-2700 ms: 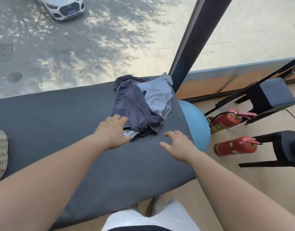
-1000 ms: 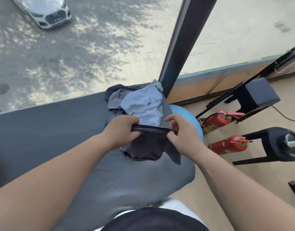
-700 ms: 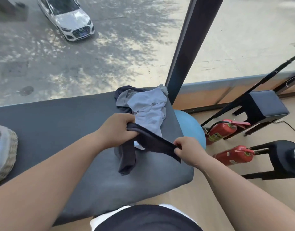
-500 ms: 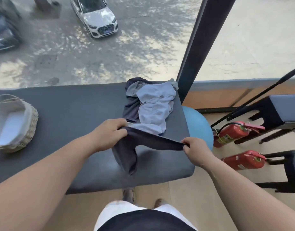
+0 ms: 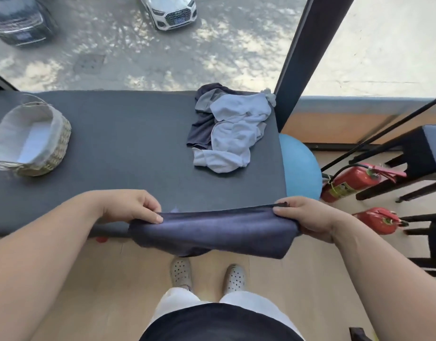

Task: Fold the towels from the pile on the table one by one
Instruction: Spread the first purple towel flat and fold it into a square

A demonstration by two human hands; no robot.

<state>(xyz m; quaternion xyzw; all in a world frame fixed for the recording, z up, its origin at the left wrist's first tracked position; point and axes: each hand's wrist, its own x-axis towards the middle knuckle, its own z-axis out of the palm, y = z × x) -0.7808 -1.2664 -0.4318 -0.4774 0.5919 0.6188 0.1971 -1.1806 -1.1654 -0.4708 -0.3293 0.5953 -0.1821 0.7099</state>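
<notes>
A dark navy towel (image 5: 212, 232) hangs stretched between my hands at the near edge of the dark grey table (image 5: 128, 143). My left hand (image 5: 131, 205) pinches its left top corner and my right hand (image 5: 308, 217) pinches its right top corner. The cloth sags below the table edge, above my feet. The pile (image 5: 231, 134) of crumpled towels, light grey over dark ones, lies at the table's far right, apart from both hands.
A wicker basket (image 5: 57, 146) with white lining stands at the table's left end. A blue ball (image 5: 300, 168) sits by the table's right end. Two red fire extinguishers (image 5: 347, 180) and black stools are on the floor at right. A window lies behind.
I have pulled the navy towel off the pile toward me and spread my hands apart, so it now hangs stretched at the table's near edge. The view has tilted down.
</notes>
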